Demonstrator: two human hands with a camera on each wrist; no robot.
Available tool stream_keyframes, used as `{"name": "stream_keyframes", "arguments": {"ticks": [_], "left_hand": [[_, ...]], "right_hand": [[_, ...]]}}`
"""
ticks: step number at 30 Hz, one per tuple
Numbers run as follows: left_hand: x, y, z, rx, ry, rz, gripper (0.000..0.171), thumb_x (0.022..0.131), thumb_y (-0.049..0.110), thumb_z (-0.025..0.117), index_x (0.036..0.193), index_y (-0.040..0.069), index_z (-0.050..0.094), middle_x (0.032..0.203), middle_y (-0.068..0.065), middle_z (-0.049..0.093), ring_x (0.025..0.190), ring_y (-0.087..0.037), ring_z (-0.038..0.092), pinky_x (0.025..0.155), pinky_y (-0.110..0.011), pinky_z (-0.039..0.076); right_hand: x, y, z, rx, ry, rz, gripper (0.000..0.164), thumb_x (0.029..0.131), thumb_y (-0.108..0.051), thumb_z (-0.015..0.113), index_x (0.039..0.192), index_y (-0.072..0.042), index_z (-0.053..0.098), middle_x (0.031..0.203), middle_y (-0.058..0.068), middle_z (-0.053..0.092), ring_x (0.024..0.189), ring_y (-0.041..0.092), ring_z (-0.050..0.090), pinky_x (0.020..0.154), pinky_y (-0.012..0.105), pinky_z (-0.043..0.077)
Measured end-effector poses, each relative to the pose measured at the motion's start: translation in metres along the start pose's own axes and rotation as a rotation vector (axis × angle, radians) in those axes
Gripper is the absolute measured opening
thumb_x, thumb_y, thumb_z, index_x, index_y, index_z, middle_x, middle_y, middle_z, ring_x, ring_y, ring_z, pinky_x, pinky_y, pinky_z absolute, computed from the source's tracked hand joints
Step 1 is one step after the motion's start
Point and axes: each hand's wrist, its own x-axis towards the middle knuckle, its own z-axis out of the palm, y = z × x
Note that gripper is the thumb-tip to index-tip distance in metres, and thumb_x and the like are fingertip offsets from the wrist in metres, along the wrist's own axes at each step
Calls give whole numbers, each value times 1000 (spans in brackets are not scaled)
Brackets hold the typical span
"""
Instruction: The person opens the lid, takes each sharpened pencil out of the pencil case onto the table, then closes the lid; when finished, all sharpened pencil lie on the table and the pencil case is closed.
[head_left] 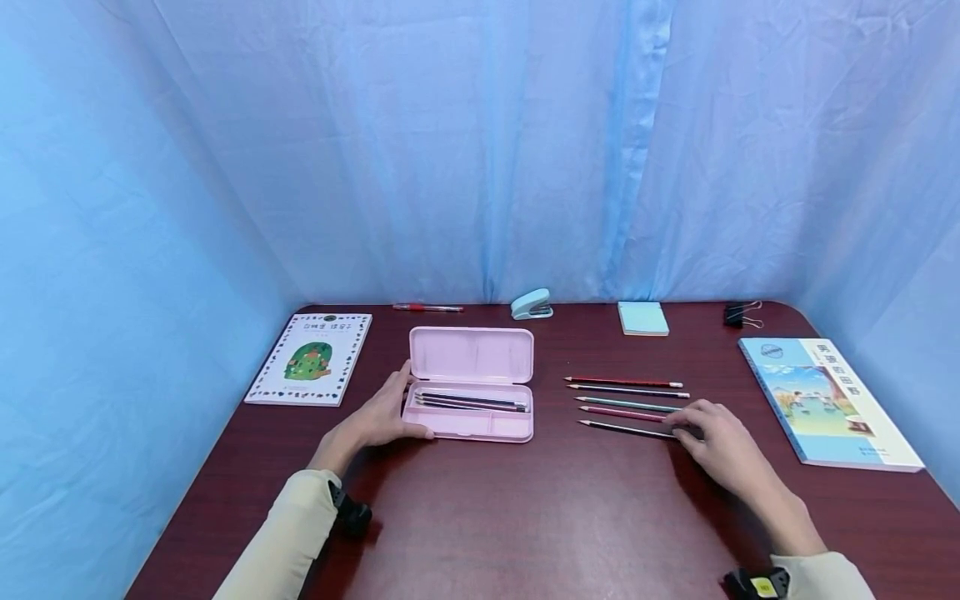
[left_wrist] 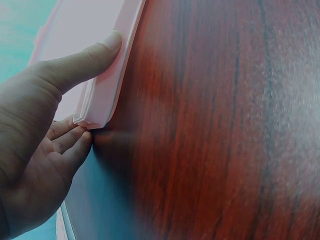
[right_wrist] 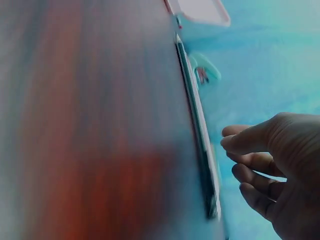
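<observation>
Black, the nearest pencil (head_left: pixel 626 429) lies crosswise on the tabletop (head_left: pixel 480 517), tip toward the pink case (head_left: pixel 472 354) my left grip (head_left: pixel 378 417) holds; I see my right grip (head_left: pixel 716 437), relaxed and apparently empty, by its blunt end.

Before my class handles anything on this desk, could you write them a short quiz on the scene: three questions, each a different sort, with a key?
1. Count: how many pencils can you see lying on the table, outside the pink pencil case?
2. True or false: the right hand grips the pencil case.
3. Choose: along the back of the table, what lies between the red pen and the notepad?
A) binder clip
B) stapler
C) book

Key:
1. Five.
2. False; the left hand grips its left end.
3. B.
</observation>
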Motion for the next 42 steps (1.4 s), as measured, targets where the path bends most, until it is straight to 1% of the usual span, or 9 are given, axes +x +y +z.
{"name": "stream_keyframes", "arguments": {"ticks": [5, 11, 18, 23, 25, 28, 34, 37, 42], "left_hand": [[1, -2, 1, -7, 10, 13, 125, 60, 46, 83, 148, 7, 2, 130, -9, 39, 122, -20, 37, 104, -41, 28], [1, -4, 2, -2, 7, 10, 125, 60, 46, 83, 148, 7, 3, 131, -9, 38, 122, -20, 36, 104, -40, 28], [0, -4, 2, -7, 9, 12, 126, 60, 47, 83, 148, 7, 2, 131, -8, 38, 122, -20, 36, 104, -40, 28], [-1, -4, 1, -11, 5, 2, 126, 60, 47, 83, 148, 8, 1, 132, -8, 37, 122, -20, 35, 105, -41, 27], [-1, -3, 1, -13, 6, 2, 126, 60, 46, 83, 148, 8, 1, 132, -8, 37, 122, -20, 35, 105, -41, 27], [-1, -3, 1, -9, 5, 5, 126, 60, 47, 82, 148, 8, 1, 132, -8, 37, 122, -20, 35, 105, -41, 27], [-1, -2, 1, -12, 3, 17, 125, 60, 46, 83, 148, 7, 2, 131, -8, 38, 122, -20, 36, 105, -40, 28], [-1, -2, 1, -16, 4, 15, 125, 61, 46, 82, 148, 7, 2, 132, -7, 37, 122, -20, 36, 104, -41, 28], [0, -1, 0, -20, 1, 16, 124, 61, 46, 82, 148, 8, 2, 132, -8, 37, 122, -20, 36, 104, -42, 28]], "right_hand": [[25, -28, 13, 19, 39, -110, 18, 77, -2, 70, 92, -11, 70, 91, 3, 60, 89, 25, 54, 78, 47, 42], [60, -74, 35, 138, 25, -208, 22, 77, -5, 71, 99, -10, 69, 96, 4, 61, 94, 24, 56, 81, 43, 43], [87, -128, 73, 247, -92, -295, 28, 81, -7, 68, 109, -7, 65, 103, 4, 60, 96, 19, 57, 85, 38, 44], [94, -158, 99, 179, -163, -414, 27, 87, -10, 61, 113, -5, 61, 110, 8, 58, 103, 22, 54, 91, 37, 41], [98, -164, 107, 119, -179, -430, 27, 89, -11, 57, 115, -4, 60, 113, 9, 58, 108, 24, 52, 95, 39, 38], [104, -168, 114, 68, -209, -410, 28, 89, -11, 56, 116, -3, 60, 109, 11, 59, 105, 26, 54, 92, 40, 40], [118, -164, 115, 208, -275, -297, 20, 84, -7, 63, 104, -2, 67, 90, 6, 64, 86, 18, 59, 78, 33, 46], [123, -162, 113, 244, -292, -299, 16, 82, -5, 65, 97, -3, 69, 83, 4, 64, 79, 16, 58, 73, 31, 47], [125, -162, 109, 250, -327, -322, 12, 81, -3, 65, 91, -5, 71, 82, 2, 65, 80, 17, 57, 75, 32, 45]]}}
